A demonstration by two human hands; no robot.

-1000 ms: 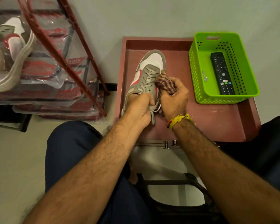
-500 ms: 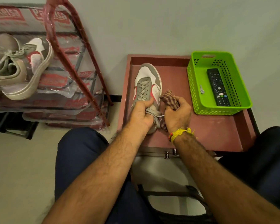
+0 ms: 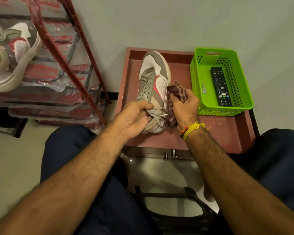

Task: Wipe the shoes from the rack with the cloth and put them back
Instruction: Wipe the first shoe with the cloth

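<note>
Sitting low before a small maroon table (image 3: 215,133), the person worked with both bare hands over a grey, white and pink sneaker (image 3: 155,82). In the head view, the only one there was, the shoe lay on the tabletop with its toe pointing toward twelve o'clock, near the wall.

The left hand (image 3: 134,119) had its fingers curled tight around the heel end and the loose laces, steadying the shoe from about eight o'clock. The right hand (image 3: 185,107), a yellow thread band (image 3: 193,128) at its wrist, was closed in a fist around a bunched maroon striped cloth (image 3: 176,92), pressed against the shoe's side at three o'clock.

Further out at three o'clock from the shoe stood a bright green basket (image 3: 244,106) on the same table, with a black remote (image 3: 220,85) and a small key (image 3: 203,89) lying inside it.

Over at nine to ten o'clock stood the red-framed shoe rack (image 3: 66,65), its shelves wrapped in clear plastic, and a matching sneaker (image 3: 22,51) rested on an upper shelf beside another pale shoe, partly cut off by the edge.
</note>
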